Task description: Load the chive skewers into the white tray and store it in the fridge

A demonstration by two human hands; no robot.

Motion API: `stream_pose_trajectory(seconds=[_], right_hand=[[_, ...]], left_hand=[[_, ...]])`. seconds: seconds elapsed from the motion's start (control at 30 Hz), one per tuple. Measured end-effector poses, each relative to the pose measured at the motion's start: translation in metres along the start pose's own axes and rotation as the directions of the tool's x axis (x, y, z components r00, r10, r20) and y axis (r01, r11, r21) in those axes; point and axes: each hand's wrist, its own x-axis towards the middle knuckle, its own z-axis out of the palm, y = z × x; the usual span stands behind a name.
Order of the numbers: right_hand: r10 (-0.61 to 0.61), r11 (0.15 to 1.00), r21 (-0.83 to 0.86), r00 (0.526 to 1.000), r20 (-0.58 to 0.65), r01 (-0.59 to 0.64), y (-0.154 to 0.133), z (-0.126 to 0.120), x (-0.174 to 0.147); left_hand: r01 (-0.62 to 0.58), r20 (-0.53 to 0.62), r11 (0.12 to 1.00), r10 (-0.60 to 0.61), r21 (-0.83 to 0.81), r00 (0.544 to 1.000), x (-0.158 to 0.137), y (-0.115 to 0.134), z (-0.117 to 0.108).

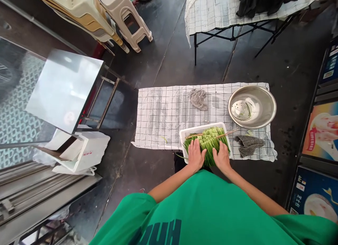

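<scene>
A white plastic tray (182, 134) stands at the near edge of the low table, filled with rows of green chives (210, 144) threaded on thin wooden skewers (229, 133). Some skewer ends poke out past the tray's right rim. My left hand (195, 156) lies over the left part of the chives, fingers extended and thumb apart. On the right part rests my right hand (222, 157), its fingers also stretched forward with the thumb apart. Both hands touch the chives; neither is wrapped round a bundle. The undersides of the fingers are hidden.
The low table (153, 112) has a checked cloth cover. It carries a steel bowl (264, 111), a grey rag (198, 98) and a dark rag (249, 145). Around it stand a metal-topped table (66, 86), stacked stools (126, 17), a white foam box (91, 151) and another covered table (211, 12).
</scene>
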Motion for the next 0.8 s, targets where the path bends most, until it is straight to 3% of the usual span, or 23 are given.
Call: stream_pose_trajectory(seconds=[0.13, 0.23, 0.4, 0.5, 0.57, 0.63, 0.7, 0.8], right_hand=[[-0.09, 0.995, -0.038, 0.996, 0.013, 0.09, -0.012, 0.013, -0.015], [-0.159, 0.98, -0.107, 0.985, 0.072, 0.167, -0.019, 0.014, -0.008], [-0.209, 0.958, -0.165, 0.964, 0.165, 0.236, -0.019, 0.012, 0.005], [-0.239, 0.954, -0.151, 0.961, 0.141, 0.259, -0.017, 0.004, 0.006], [-0.246, 0.955, -0.143, 0.963, 0.111, 0.261, -0.014, -0.004, 0.005], [-0.248, 0.957, -0.132, 0.964, 0.1, 0.26, -0.009, -0.011, 0.005], [-0.244, 0.962, -0.1, 0.964, 0.102, 0.254, -0.001, -0.015, 0.004], [-0.188, 0.982, -0.015, 0.98, 0.062, 0.189, 0.02, -0.015, 0.003]], left_hand=[[-0.007, -0.059, 1.0, 0.008, 0.013, 0.998, -0.001, -0.005, -0.002], [0.065, -0.101, 0.998, -0.062, 0.025, 0.993, -0.002, -0.014, 0.002], [0.117, -0.07, 0.992, -0.12, -0.041, 0.99, 0.0, -0.036, 0.006], [0.069, -0.196, 0.997, -0.072, -0.021, 0.978, -0.006, -0.039, -0.003], [-0.033, -0.279, 0.998, 0.046, 0.05, 0.959, -0.011, -0.031, -0.011], [-0.224, -0.237, 0.963, 0.255, 0.15, 0.937, -0.014, -0.019, -0.015], [-0.434, -0.088, 0.871, 0.463, 0.229, 0.882, -0.012, -0.006, -0.014], [-0.655, 0.156, 0.69, 0.643, 0.308, 0.75, 0.0, 0.004, -0.005]])
